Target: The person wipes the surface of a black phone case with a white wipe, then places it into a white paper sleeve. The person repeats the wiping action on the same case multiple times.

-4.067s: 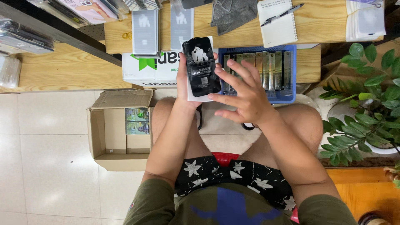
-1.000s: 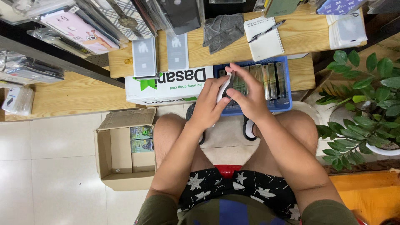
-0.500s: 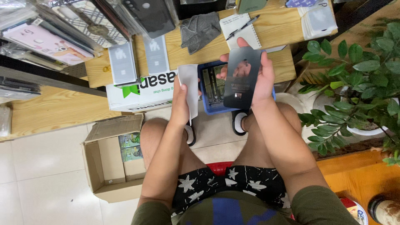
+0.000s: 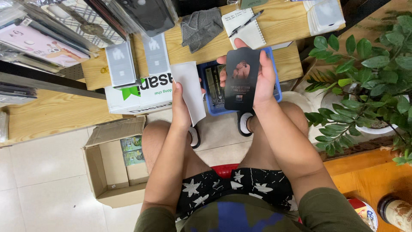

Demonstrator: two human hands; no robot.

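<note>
My left hand grips a white flat sleeve by its lower edge, holding it upright over my left knee. My right hand holds a black card-shaped pack with rounded top corners, its printed face toward me. The two pieces are apart, side by side. Behind them, a blue tray with several dark packs rests on the low wooden shelf.
A white carton with green lettering stands left of the tray. An open cardboard box sits on the tiled floor by my left leg. A notebook with a pen and a grey cloth lie on the shelf. A potted plant crowds the right.
The pack I held in both hands has been separated: the white sleeve went to my left hand, the black card to my right. My view shifted slightly left.
</note>
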